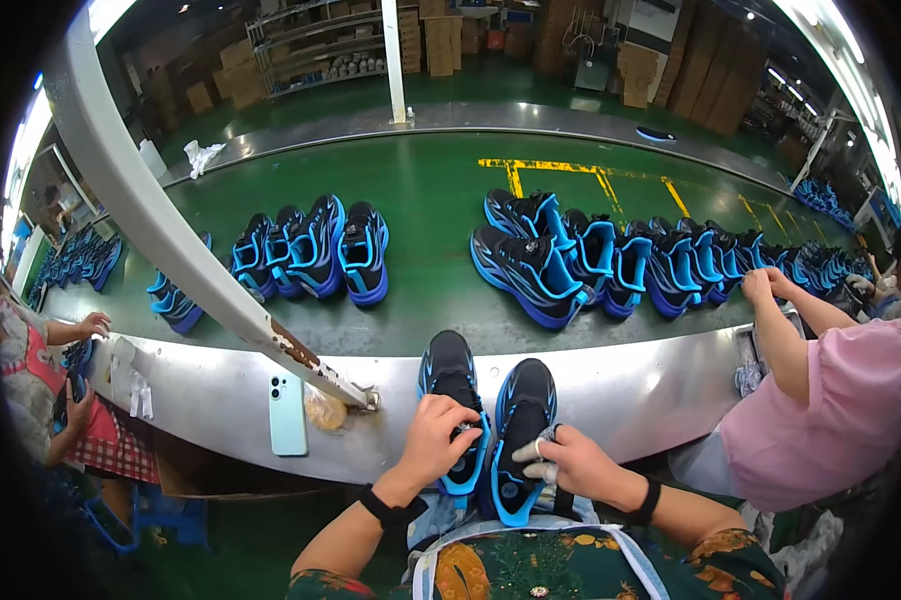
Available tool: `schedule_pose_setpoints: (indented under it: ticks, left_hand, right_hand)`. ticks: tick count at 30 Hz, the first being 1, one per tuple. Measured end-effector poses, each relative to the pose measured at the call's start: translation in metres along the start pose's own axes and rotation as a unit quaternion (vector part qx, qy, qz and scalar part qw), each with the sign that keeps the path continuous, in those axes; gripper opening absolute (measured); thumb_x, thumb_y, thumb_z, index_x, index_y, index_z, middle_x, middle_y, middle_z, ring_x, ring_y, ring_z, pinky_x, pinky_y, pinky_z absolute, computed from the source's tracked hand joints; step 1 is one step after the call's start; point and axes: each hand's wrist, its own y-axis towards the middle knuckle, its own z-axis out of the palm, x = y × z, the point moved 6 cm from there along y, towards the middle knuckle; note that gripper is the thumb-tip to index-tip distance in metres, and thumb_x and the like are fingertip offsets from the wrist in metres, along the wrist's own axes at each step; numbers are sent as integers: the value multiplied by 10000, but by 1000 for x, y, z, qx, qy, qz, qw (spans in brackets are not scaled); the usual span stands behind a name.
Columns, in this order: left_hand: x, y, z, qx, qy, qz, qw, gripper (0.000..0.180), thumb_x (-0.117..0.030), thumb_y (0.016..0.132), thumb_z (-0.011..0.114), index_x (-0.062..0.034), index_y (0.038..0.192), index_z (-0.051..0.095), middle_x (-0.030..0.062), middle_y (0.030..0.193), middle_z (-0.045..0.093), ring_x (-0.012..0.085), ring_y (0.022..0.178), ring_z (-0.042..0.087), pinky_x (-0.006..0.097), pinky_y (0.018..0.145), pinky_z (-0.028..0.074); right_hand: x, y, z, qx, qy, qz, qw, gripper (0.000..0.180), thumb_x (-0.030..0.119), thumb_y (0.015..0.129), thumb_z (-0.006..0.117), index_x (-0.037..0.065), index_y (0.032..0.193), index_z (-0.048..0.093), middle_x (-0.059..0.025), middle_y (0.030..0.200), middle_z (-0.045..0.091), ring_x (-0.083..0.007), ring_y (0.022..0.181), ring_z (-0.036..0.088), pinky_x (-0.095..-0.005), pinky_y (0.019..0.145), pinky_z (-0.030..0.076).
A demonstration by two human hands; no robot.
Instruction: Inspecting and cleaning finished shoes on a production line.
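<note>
Ledge [621, 393], two hands [436, 437] [583, 466] on two shoes [448, 358] [527, 393]

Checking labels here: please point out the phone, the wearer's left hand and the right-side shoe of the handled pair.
Phone [289, 424], head view: middle of its pale back.
Left hand [434, 437], head view: back of the hand.
Right-side shoe [520, 427], head view: black upper.

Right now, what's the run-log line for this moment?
left hand: touching left shoe | right hand: touching right shoe | both shoes: toes away from person | phone: on metal ledge, left of shoes
</note>
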Motion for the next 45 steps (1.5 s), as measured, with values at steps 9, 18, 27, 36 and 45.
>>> schedule_pose_setpoints:
  ticks: [9,18,27,36,45]
  left_hand:
    - [0,-2,2,28,-33,-57,997,300,-153,754,757,-76,1028,665,65,900,575,251,925,555,344,857,450]
    - [13,18,-13,77,-94,-63,991,396,-94,764,706,-61,1152,635,30,1010,570,139,830,486,253,748,387]
    - [19,-5,-6,98,-150,-107,978,352,-62,811,645,-38,1163,650,49,1163,598,116,928,496,236,816,366]
    - [25,-5,-6,98,-167,-115,974,368,-38,813,647,-29,1182,638,41,1138,595,104,949,480,227,838,356]
    - [22,-1,-2,102,-179,-132,970,358,-34,816,645,-23,1174,639,34,1146,589,106,984,492,225,868,348]
  right_hand:
    - [-4,-9,9,16,-10,-34,999,325,247,738,789,176,1041,698,-96,822,568,-285,762,548,-404,682,415]
    - [10,7,-7,-46,-89,-14,995,409,227,725,796,154,1106,664,-94,842,549,-301,808,534,-393,726,421]
    - [13,-2,-1,-56,-75,13,996,319,270,705,805,131,957,666,-58,728,518,-252,714,516,-369,697,402]
    - [17,-7,-2,-54,-131,5,990,371,308,696,817,109,969,661,-39,730,510,-247,718,508,-375,770,402]
    - [6,-3,-9,-27,-43,88,995,414,306,681,814,107,1008,656,-32,729,524,-253,787,511,-377,799,388]
